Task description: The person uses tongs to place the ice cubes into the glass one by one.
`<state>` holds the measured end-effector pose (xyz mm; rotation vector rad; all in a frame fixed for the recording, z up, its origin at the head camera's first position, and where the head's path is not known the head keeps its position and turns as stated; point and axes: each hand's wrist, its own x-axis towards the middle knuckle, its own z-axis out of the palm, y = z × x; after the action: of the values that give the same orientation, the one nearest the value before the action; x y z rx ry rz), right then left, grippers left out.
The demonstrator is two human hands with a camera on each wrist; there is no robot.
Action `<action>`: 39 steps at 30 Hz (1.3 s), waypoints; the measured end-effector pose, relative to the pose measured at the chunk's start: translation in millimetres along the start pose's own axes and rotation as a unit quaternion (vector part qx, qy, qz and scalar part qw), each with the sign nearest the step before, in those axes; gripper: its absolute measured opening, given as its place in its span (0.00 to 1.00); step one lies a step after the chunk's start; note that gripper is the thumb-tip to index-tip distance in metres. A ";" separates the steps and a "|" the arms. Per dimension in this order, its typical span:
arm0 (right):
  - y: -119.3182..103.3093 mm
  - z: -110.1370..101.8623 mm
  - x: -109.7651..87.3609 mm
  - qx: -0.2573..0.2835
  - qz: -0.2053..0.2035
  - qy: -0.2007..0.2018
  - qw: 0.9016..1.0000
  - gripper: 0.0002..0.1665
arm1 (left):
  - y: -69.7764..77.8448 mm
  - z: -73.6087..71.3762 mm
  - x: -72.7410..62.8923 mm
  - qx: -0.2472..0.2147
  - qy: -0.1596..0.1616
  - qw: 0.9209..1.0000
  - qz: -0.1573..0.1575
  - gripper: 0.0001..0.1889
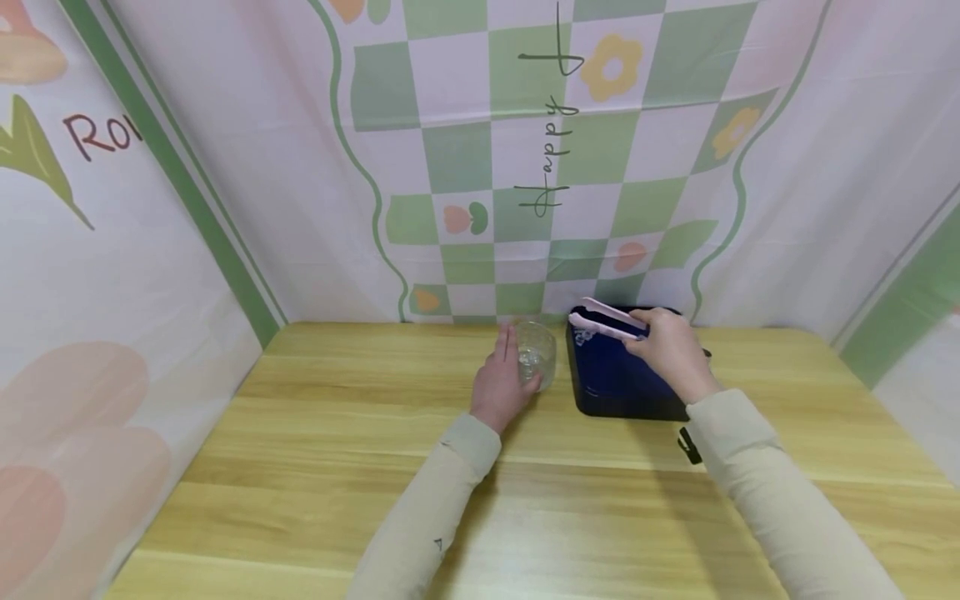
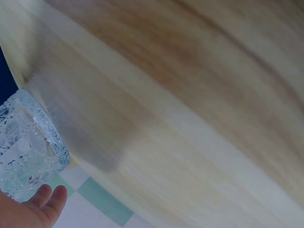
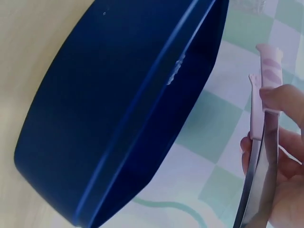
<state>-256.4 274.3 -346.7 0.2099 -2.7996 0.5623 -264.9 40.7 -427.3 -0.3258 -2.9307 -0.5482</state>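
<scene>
My left hand (image 1: pixel 501 385) holds a clear, cut-pattern glass (image 1: pixel 542 354) from its left side, with the thumb on the near side. The left wrist view shows the textured wall of the glass (image 2: pixel 28 147) with fingertips beside it. Clear lumps show inside the glass. My right hand (image 1: pixel 672 348) grips a pair of tongs (image 1: pixel 609 325) with pink tips and metal arms. The tongs are above a dark blue basin (image 1: pixel 615 379), their tips apart, with nothing visible between them. Small clear pieces (image 1: pixel 583 335) lie in the basin's far left corner.
A small black object (image 1: pixel 688 446) lies on the wooden table (image 1: pixel 375 400) in front of the basin, near the right sleeve. Behind the table hangs a checkered, flower-print cloth (image 1: pixel 525 150), close to the glass and basin.
</scene>
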 end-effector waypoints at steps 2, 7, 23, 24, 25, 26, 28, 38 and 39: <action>5.0 1.5 0.5 0.005 0.013 0.006 1.000 0.27 | -0.1 -0.4 -0.2 0.000 -0.002 1.000 0.000 0.47; 14.6 4.8 1.6 0.005 0.033 0.009 0.999 0.26 | -0.2 -1.2 -1.1 0.001 -0.002 1.000 0.001 0.46; 24.4 30.8 -4.6 -0.023 0.062 -0.014 0.998 0.24 | -0.9 0.3 -0.3 -0.003 0.003 1.000 0.007 0.47; 24.7 32.2 -4.4 -0.024 0.062 -0.015 0.998 0.24 | -0.7 0.1 -0.5 -0.003 0.004 1.000 0.007 0.47; 25.0 33.7 -4.2 -0.026 0.062 -0.015 0.998 0.24 | -0.6 0.0 -0.6 -0.003 0.004 1.000 0.008 0.47; 25.7 35.2 -3.9 -0.027 0.061 -0.015 0.998 0.24 | -0.6 0.0 -0.6 -0.004 0.004 1.000 0.008 0.47; 26.0 38.0 -3.8 -0.028 0.058 -0.013 0.998 0.24 | -0.7 0.2 -0.8 -0.003 0.004 1.000 0.007 0.47; 25.3 47.9 -0.9 -0.027 0.053 -0.007 0.998 0.23 | -0.5 -0.9 -1.4 -0.001 0.000 1.000 0.006 0.46; 25.0 48.8 -0.4 -0.027 0.053 -0.007 0.998 0.23 | -0.5 -0.8 -1.3 -0.002 0.000 1.000 0.006 0.46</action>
<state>-272.7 277.7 -399.0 0.0556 -2.8482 0.5087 -263.7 39.7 -427.0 -0.3446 -2.9257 -0.5532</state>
